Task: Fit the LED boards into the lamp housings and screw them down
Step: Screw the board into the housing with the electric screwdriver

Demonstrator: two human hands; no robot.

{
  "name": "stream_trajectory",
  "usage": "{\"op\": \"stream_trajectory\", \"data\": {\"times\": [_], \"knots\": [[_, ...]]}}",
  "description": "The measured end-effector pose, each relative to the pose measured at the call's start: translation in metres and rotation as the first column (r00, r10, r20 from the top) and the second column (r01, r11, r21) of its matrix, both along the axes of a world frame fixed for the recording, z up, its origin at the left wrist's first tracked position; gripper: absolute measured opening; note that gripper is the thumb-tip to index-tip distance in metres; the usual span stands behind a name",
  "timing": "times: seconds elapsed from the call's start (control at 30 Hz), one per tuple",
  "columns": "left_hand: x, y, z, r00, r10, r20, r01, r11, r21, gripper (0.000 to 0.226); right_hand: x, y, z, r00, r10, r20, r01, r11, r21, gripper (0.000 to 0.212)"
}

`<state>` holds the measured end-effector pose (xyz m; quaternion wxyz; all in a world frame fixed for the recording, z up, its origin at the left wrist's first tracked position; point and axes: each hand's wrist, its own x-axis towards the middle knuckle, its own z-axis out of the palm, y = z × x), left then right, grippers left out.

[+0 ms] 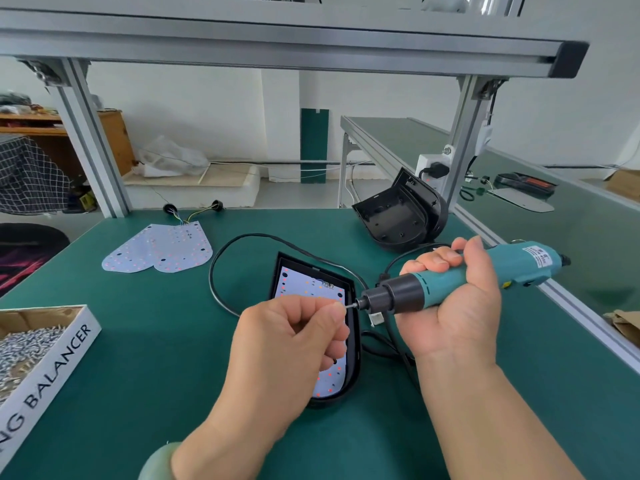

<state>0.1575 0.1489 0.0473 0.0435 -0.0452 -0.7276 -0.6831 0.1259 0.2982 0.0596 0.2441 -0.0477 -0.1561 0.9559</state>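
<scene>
**Q:** Where are the hands?

**A:** Both are low in the centre, above a green table [156, 341]. The right hand [457, 306] has its grip wrapped round a teal electric screwdriver [446, 284], held nearly level and pointing left. The left hand [294, 337] meets it. Its grip is a pinch, with thumb and forefinger closed on the tip of the bit [350, 305]. Whether a screw sits between them is too small to tell.

**Q:** And the lamp parts?

**A:** A black lamp housing [354, 341] lies open side up on the table, directly under the left hand. A white LED board [304, 284] dotted with red and orange lies inside it, partly hidden by that hand. Two spare boards [159, 249] lie flat and overlapping at the far left of the table, with wires trailing from their far edge. The spare housings [398, 216] stand stacked and tilted on edge at the far right.

**Q:** Anything else?

**A:** A black cable [212, 271] loops across the table behind the lamp housing. A cardboard box [59, 368] of small silver screws [24, 344] sits at the left edge. A pale green bangle [156, 459] circles the left wrist.
</scene>
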Motion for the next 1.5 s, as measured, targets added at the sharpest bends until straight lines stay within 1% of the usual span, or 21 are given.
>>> {"op": "stream_trajectory", "data": {"times": [0.07,0.1,0.23,0.3,0.37,0.4,0.47,0.5,0.53,0.57,0.6,0.63,0.67,0.7,0.73,0.8,0.83,0.93,1.07,1.27,1.5], "knots": [[0.001,0.001,-0.001,0.999,0.018,0.027,-0.020,0.997,0.073,0.021,0.001,-0.003,0.000,1.000,-0.010,-0.014,0.010,1.000,-0.002,0.023],[0.000,0.000,-0.001,0.999,0.022,0.038,-0.025,0.996,0.082,0.022,0.001,-0.005,0.000,1.000,-0.015,-0.024,0.015,1.000,0.005,0.023],[-0.007,-0.007,0.001,0.997,-0.019,0.071,0.016,0.999,0.046,0.020,0.001,-0.006,0.001,0.999,-0.029,-0.046,0.032,0.998,0.058,0.018],[-0.007,-0.007,0.005,0.996,-0.064,0.057,0.066,0.998,-0.023,0.015,0.001,-0.005,0.002,0.998,-0.036,-0.046,0.039,0.997,0.066,0.020],[-0.008,-0.009,0.011,0.997,-0.076,0.014,0.078,0.986,-0.150,0.008,0.001,-0.003,0.003,0.998,-0.055,-0.042,0.057,0.996,0.069,0.023],[-0.011,-0.012,0.013,0.999,-0.036,-0.032,0.028,0.976,-0.217,0.013,0.000,-0.001,0.002,0.997,-0.064,-0.039,0.067,0.995,0.074,0.024],[-0.025,-0.020,0.017,0.983,0.112,-0.147,-0.151,0.946,-0.286,0.022,-0.001,0.005,0.002,0.996,-0.075,-0.040,0.078,0.994,0.082,0.025],[-0.035,-0.024,0.018,0.971,0.169,-0.170,-0.219,0.913,-0.344,0.034,-0.003,0.007,0.002,0.996,-0.083,-0.040,0.086,0.993,0.086,0.024],[-0.045,-0.027,0.018,0.973,0.191,-0.128,-0.228,0.871,-0.436,0.054,-0.006,0.010,0.001,0.995,-0.096,-0.034,0.099,0.990,0.096,0.022],[-0.056,-0.029,0.015,0.982,0.189,-0.021,-0.172,0.832,-0.528,0.071,-0.010,0.012,0.001,0.993,-0.112,-0.024,0.114,0.986,0.118,0.020],[-0.066,-0.027,0.012,0.980,0.168,0.104,-0.074,0.801,-0.594,0.081,-0.015,0.013,0.001,0.992,-0.129,-0.009,0.129,0.980,0.153,0.019],[-0.072,-0.023,0.010,0.969,0.131,0.208,0.031,0.775,-0.631,0.080,-0.021,0.014,0.000,0.989,-0.146,0.008,0.141,0.970,0.199,0.018],[-0.078,-0.020,0.008,0.960,0.087,0.266,0.118,0.737,-0.666,0.066,-0.027,0.013,0.000,0.986,-0.163,0.022,0.152,0.957,0.248,0.018],[-0.083,-0.017,0.004,0.958,0.066,0.278,0.160,0.683,-0.713,0.047,-0.032,0.011,-0.001,0.984,-0.177,0.032,0.161,0.942,0.293,0.019],[-0.084,-0.016,0.001,0.962,0.067,0.264,0.169,0.614,-0.771,0.039,-0.037,0.010,-0.003,0.982,-0.188,0.035,0.166,0.929,0.330,0.020],[-0.087,-0.015,-0.001,0.966,0.089,0.243,0.164,0.514,-0.842,0.050,-0.044,0.008,-0.007,0.978,-0.205,0.034,0.175,0.901,0.397,0.020],[-0.088,-0.016,-0.001,0.966,0.095,0.240,0.166,0.484,-0.859,0.054,-0.047,0.008,-0.009,0.976,-0.218,0.032,0.183,0.883,0.432,0.019],[-0.091,-0.017,-0.003,0.969,0.104,0.223,0.150,0.467,-0.871,0.056,-0.054,0.009,-0.014,0.964,-0.263,0.034,0.211,0.838,0.503,0.017],[-0.093,-0.016,-0.004,0.972,0.102,0.213,0.148,0.439,-0.886,0.056,-0.061,0.011,-0.016,0.951,-0.305,0.051,0.236,0.822,0.519,0.018],[-0.092,-0.016,-0.005,0.972,0.103,0.209,0.144,0.442,-0.885,0.057,-0.067,0.009,-0.019,0.952,-0.301,0.059,0.213,0.786,0.580,0.017],[-0.092,-0.017,-0.006,0.977,0.097,0.191,0.129,0.446,-0.886,0.055,-0.072,0.005,-0.018,0.961,-0.276,0.029,0.199,0.758,0.621,0.018]]}}
